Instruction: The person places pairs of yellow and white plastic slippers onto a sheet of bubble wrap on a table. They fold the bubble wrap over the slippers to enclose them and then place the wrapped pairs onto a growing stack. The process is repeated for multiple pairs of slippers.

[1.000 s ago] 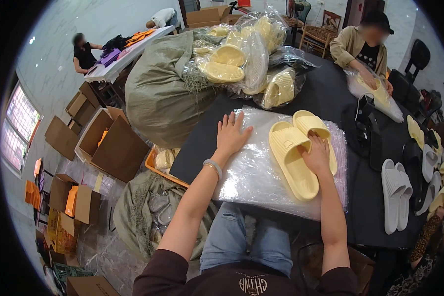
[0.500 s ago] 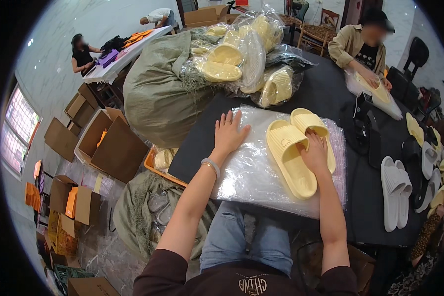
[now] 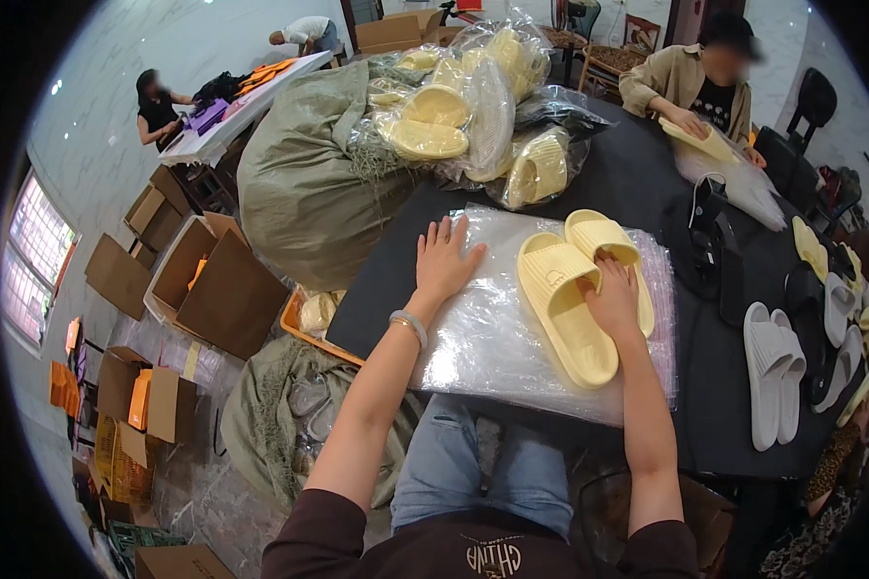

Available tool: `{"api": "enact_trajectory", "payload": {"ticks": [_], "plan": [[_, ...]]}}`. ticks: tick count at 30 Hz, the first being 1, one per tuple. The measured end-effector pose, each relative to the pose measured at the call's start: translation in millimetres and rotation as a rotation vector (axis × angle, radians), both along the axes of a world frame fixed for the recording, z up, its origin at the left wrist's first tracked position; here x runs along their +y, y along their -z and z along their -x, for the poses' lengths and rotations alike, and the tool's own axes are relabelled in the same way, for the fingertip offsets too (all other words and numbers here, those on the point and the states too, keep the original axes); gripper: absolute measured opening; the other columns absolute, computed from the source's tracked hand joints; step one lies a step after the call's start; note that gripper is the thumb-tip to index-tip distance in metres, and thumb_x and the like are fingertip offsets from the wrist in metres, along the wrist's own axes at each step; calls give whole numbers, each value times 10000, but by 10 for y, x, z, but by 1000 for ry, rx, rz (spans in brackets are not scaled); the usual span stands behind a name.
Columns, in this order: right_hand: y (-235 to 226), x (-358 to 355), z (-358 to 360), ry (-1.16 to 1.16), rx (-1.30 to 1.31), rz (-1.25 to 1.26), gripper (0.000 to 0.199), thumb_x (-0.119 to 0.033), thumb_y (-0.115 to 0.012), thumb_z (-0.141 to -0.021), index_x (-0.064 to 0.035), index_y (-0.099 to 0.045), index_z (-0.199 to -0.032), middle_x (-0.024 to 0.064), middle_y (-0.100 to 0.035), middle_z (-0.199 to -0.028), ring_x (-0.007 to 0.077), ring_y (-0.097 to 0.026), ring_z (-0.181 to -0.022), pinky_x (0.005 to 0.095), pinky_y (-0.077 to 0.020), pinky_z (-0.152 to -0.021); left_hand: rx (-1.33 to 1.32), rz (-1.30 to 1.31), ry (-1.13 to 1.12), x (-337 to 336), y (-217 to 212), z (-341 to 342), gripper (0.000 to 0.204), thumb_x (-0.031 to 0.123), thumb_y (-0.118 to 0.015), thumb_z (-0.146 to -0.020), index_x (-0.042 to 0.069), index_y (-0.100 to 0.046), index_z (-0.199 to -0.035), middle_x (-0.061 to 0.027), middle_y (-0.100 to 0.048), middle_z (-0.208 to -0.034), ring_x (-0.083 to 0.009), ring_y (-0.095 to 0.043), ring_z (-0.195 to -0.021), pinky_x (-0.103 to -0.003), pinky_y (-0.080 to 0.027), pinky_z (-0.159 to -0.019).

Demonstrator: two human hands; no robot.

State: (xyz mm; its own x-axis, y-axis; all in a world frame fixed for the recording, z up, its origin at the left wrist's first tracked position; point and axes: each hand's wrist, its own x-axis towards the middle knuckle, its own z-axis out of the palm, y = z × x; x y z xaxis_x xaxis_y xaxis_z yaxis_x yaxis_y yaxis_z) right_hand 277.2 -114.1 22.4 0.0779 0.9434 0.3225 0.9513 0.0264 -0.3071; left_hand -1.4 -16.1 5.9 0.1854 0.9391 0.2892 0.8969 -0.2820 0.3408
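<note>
A pair of pale yellow slide slippers (image 3: 572, 307) lies on a stack of clear plastic bags (image 3: 488, 333) at the table's near edge. The two slippers overlap side by side, toes pointing away from me. My right hand (image 3: 616, 297) grips them where they meet, its fingertips partly hidden under the straps. Flat on the bags' far left corner rests my left hand (image 3: 446, 259), fingers spread, holding nothing.
Bagged yellow slippers (image 3: 434, 121) are heaped at the back beside a large green sack (image 3: 304, 174). White slippers (image 3: 770, 376) and black sandals (image 3: 713, 241) line the right side. Across the black table (image 3: 628, 159), a co-worker handles a yellow slipper (image 3: 700, 141) and plastic bag. Cardboard boxes (image 3: 232, 299) stand left.
My hands and the pair of slippers stay almost in place, with only a slight shift of the whole view. The co-worker's hands and yellow slipper have moved up and left over the bag.
</note>
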Motion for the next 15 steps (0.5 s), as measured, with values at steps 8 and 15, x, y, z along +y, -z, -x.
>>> {"api": "enact_trajectory", "payload": {"ticks": [8,15], "plan": [[49,14,-13,3,-1,-31,491,-299,-576,-839,-21,-519,-1240,105,-472,-1350,249,-388,-1284,465,-178,-1110,-5,0,3,-2,-5,-2,679,550,-439,-883,162,-329,-1429,-172,-293,-1472,-357,-234,-1371,-471,-162,-1115],[60,15,-16,15,21,-7,502,-287,-584,-830,-27,-517,-1255,106,-463,-1362,256,-374,-1298,463,-158,-1116,-21,4,0,-5,-10,-7,681,535,-457,-876,156,-334,-1428,-177,-301,-1467,-361,-235,-1370,-469,-165,-1114]]}}
